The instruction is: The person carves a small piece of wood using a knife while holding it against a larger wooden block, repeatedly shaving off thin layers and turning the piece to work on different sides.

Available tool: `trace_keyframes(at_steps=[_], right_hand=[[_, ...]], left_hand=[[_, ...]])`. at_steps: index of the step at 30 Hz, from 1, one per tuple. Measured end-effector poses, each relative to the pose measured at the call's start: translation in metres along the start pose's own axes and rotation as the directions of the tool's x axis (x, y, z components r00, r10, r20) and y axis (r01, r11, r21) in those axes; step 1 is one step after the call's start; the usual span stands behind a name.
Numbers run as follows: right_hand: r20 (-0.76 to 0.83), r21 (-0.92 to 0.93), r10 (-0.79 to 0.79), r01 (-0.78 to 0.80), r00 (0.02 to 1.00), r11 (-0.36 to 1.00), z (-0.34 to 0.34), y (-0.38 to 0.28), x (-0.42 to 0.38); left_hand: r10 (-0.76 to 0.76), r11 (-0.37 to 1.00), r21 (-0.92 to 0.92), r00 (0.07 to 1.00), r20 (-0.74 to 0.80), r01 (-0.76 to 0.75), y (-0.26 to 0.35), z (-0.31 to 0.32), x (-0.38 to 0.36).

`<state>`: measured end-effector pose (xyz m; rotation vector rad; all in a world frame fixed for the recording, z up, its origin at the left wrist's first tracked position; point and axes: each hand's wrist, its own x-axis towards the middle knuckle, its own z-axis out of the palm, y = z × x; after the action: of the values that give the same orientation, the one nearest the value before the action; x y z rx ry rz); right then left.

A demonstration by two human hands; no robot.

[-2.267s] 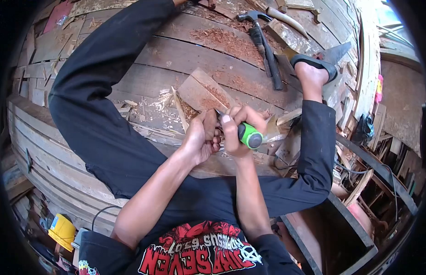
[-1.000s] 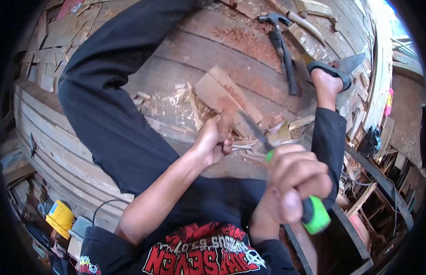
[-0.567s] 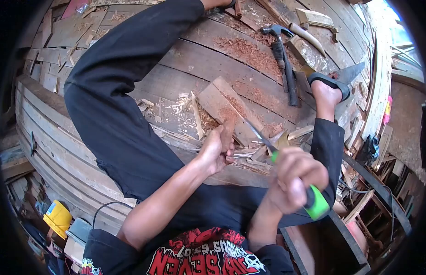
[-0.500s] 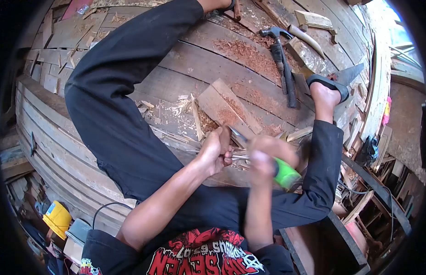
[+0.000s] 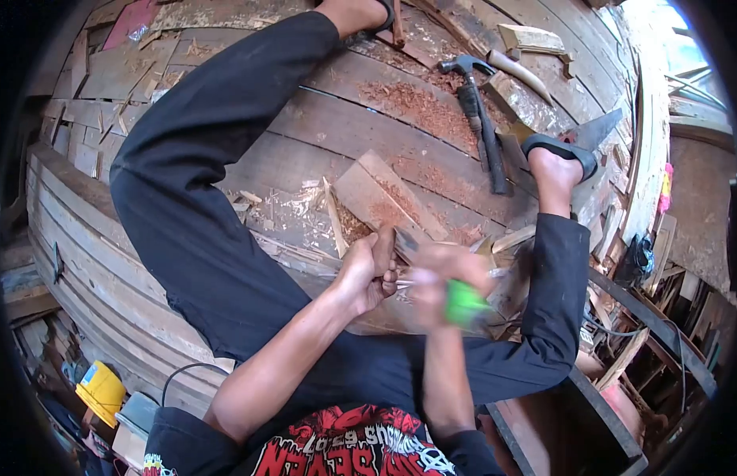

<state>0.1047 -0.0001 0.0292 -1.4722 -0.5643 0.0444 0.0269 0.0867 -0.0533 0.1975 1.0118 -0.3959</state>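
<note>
plank floor (image 5: 321,135), perhaps knife (image 5: 463,301) on peg (image 5: 382,247)

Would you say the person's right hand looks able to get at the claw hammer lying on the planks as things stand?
Probably not at once: the right hand grips a green-handled knife, and the hammer lies apart beyond the wooden block, though nothing blocks the way.

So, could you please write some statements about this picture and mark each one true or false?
1. The left hand grips a small piece of wood. True.
2. The right hand holds a knife with a green handle. True.
3. The hammer lies in the person's lap. False: it lies on the floor planks, beyond the hands.
4. The saw is in the left hand. False: it lies by the sandalled foot.
5. Wood shavings lie on the planks. True.
</note>
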Motion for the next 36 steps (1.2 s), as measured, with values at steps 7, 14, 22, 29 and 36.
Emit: trace_keyframes(at_steps=[7,14,22,29,36], right_hand=[[-0.086,-0.094,-0.114,0.106,0.99,0.99,-0.014,-0.029,0.025],[-0.015,0.334,-0.008,0.012,1.0,0.943,-0.006,-0.044,0.029],[0.17,-0.055,0.094,-0.086,0.981,0.995,-0.007,0.029,-0.005],[-0.145,0.445,0.133,-0.055,0.98,0.894,-0.018,-0.034,0.029],[-0.094,0.304,0.177,-0.141,0.98,0.942,-0.009,-0.016,0.012]], left_hand=[[-0.111,0.994,-0.033,0.985,-0.131,0.108,0.009,0.018,-0.014],[-0.132,0.991,-0.05,0.983,-0.127,0.127,0.001,0.008,-0.007],[-0.003,0.997,0.081,0.985,-0.173,0.017,0.006,0.029,-0.021],[-0.109,0.99,0.065,0.978,-0.177,0.122,0.004,0.017,-0.008],[-0.088,0.989,0.106,0.983,-0.159,0.106,0.003,0.021,-0.015]])
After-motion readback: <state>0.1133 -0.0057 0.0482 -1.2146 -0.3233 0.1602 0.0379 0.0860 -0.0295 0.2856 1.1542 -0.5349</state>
